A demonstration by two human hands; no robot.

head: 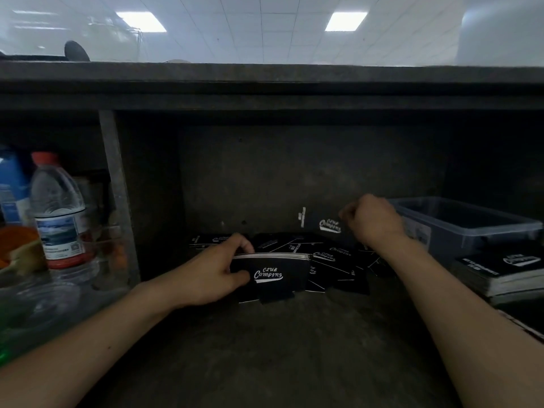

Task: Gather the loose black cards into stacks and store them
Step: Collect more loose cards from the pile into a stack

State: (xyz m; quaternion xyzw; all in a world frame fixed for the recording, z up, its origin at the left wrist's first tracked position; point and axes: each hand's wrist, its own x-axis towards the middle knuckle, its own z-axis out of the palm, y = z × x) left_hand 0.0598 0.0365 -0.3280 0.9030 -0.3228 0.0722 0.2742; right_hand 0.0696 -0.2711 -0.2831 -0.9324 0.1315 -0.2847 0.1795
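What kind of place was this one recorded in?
Probably an office or shop storage nook: a dark grey shelf compartment under a white tiled ceiling with panel lights, holding branded black printed cards and a clear plastic storage bin.

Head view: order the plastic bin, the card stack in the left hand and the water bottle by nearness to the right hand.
1. The plastic bin, just beside the right hand.
2. The card stack, lower left, in the left hand.
3. The water bottle, far left.
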